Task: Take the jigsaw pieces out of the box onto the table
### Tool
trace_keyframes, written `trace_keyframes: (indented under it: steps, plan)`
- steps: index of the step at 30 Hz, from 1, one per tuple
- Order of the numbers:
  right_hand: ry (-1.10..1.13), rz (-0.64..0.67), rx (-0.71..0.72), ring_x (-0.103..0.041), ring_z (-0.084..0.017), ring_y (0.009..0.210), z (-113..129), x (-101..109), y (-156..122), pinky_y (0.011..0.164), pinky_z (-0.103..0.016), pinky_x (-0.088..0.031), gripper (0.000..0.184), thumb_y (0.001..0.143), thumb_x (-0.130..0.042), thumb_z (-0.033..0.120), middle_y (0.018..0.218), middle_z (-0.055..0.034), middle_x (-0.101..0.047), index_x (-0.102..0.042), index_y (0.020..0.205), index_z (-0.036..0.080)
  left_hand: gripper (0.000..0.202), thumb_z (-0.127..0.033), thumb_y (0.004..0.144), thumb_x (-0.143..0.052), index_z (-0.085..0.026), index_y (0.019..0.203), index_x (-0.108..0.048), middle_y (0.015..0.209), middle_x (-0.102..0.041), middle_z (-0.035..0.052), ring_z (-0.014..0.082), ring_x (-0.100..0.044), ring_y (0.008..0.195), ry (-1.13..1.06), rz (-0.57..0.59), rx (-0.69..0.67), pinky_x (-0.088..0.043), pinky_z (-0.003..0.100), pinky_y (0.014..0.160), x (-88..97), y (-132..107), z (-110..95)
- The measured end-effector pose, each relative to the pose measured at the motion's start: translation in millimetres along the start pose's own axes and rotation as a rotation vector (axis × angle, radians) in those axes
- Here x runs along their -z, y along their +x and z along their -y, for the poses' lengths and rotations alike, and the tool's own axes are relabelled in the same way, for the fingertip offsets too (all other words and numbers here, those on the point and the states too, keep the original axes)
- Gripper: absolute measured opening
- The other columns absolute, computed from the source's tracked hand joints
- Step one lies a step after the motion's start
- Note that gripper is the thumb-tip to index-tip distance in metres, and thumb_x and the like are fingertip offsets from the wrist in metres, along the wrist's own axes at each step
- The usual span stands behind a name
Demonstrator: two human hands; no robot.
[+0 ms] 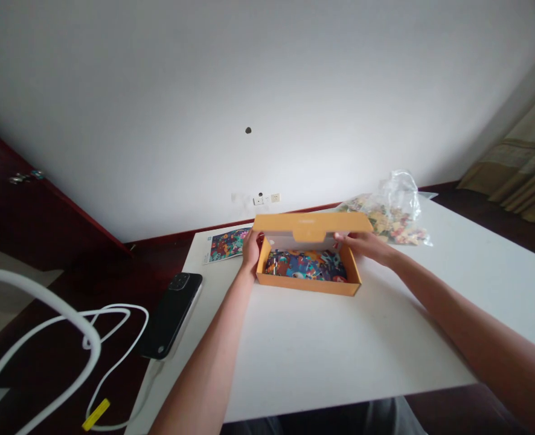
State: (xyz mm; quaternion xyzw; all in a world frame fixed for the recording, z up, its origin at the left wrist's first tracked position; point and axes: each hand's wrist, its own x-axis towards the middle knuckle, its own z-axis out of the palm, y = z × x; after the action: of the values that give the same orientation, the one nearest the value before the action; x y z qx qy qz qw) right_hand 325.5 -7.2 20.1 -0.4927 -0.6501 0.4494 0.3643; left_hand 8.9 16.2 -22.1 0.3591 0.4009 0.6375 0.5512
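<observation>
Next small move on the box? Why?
I'd probably tip the lid further back. It stands only partly open, its flap hanging toward the front of the orange box above the colourful contents. The right hand has a digit showing just under its edge, and the left hand is at the box's left side.

Pale wall [159, 121]; dark-red door [32, 217]; tan curtain [516, 163].

The box [308, 285] sits on the table [317, 356], right of the phone [172, 317].
</observation>
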Motion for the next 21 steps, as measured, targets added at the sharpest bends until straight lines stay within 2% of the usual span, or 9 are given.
trace_keyframes:
  steps: [2, 5, 8, 10, 13, 16, 18, 21]
  plan:
    - [-0.034, -0.112, -0.078, -0.064, -0.023, 0.062, -4.0, -6.0, 0.9, 0.051, -0.031, -0.049, 0.059, 0.068, -0.077, 0.077, 0.06, -0.0061, -0.066, -0.069, 0.065, 0.019, 0.029, -0.044, 0.08, -0.069, -0.019, 0.095, -0.069, 0.088, -0.073, 0.0015, 0.017, -0.069, 0.078, 0.0, 0.051, -0.055, -0.051, 0.026, 0.07, -1.4, 2.1, 2.9]
    - [0.033, -0.148, -0.111, -0.062, -0.022, 0.056, -9.0, -11.4, 1.9, 0.046, -0.03, -0.047, 0.061, 0.069, -0.075, 0.079, 0.058, -0.0056, -0.066, -0.068, 0.066, 0.019, 0.031, -0.041, 0.081, -0.067, -0.019, 0.103, -0.071, 0.1, -0.075, 0.0038, 0.0201, -0.071, 0.092, 0.094, 0.076, -0.103, -0.053, 0.028, 0.079, -1.8, 4.3, 4.0]
    - [0.176, -0.173, -0.103, -0.067, -0.024, 0.061, -10.2, -15.4, 3.4, 0.051, -0.032, -0.054, 0.058, 0.068, -0.078, 0.077, 0.066, -0.0066, -0.072, -0.071, 0.073, 0.02, 0.034, -0.038, 0.081, -0.068, -0.02, 0.109, -0.072, 0.115, -0.074, 0.006, 0.0236, -0.069, 0.108, 0.197, 0.061, -0.15, -0.053, 0.031, 0.091, -1.3, 4.3, 4.4]
    - [0.285, -0.23, -0.087, -0.069, -0.024, 0.064, -9.2, -18.0, 5.1, 0.056, -0.034, -0.057, 0.056, 0.067, -0.079, 0.075, 0.069, -0.0065, -0.073, -0.072, 0.076, 0.021, 0.04, -0.038, 0.083, -0.068, -0.022, 0.12, -0.069, 0.125, -0.071, 0.0065, 0.0252, -0.066, 0.115, 0.224, 0.067, -0.148, -0.053, 0.033, 0.095, -1.7, 2.7, 4.2]
    - [0.431, -0.334, -0.041, -0.072, -0.026, 0.068, -6.4, -20.3, 8.1, 0.063, -0.037, -0.061, 0.054, 0.069, -0.079, 0.074, 0.073, -0.006, -0.075, -0.072, 0.083, 0.022, 0.046, -0.041, 0.086, -0.065, -0.023, 0.129, -0.064, 0.128, -0.069, 0.0076, 0.0267, -0.066, 0.118, 0.269, 0.087, -0.115, -0.053, 0.036, 0.097, -3.8, -0.7, 2.0]
    - [0.492, -0.442, 0.059, -0.075, -0.029, 0.08, -5.8, -19.5, 11.0, 0.071, -0.04, -0.063, 0.055, 0.075, -0.074, 0.075, 0.081, -0.0061, -0.078, -0.073, 0.09, 0.023, 0.045, -0.041, 0.088, -0.063, -0.023, 0.129, -0.064, 0.135, -0.066, 0.0085, 0.0275, -0.061, 0.127, 0.364, 0.122, -0.195, -0.049, 0.037, 0.104, -6.5, -5.0, -1.6]
    - [0.461, -0.51, 0.147, -0.075, -0.029, 0.089, -7.8, -17.7, 12.4, 0.076, -0.04, -0.063, 0.056, 0.078, -0.069, 0.076, 0.086, -0.0059, -0.079, -0.074, 0.095, 0.023, 0.046, -0.042, 0.089, -0.064, -0.023, 0.131, -0.063, 0.133, -0.068, 0.0095, 0.0286, -0.063, 0.122, 0.469, 0.178, -0.226, -0.05, 0.038, 0.101, -8.1, -8.6, -2.8]
    - [0.35, -0.506, 0.224, -0.074, -0.03, 0.099, -11.7, -15.4, 13.1, 0.084, -0.04, -0.062, 0.057, 0.084, -0.063, 0.076, 0.097, -0.0059, -0.08, -0.074, 0.101, 0.023, 0.046, -0.045, 0.089, -0.069, -0.022, 0.129, -0.064, 0.112, -0.074, 0.0099, 0.0303, -0.069, 0.101, 0.691, 0.183, -0.241, -0.052, 0.04, 0.092, -9.7, -14.1, -1.7]
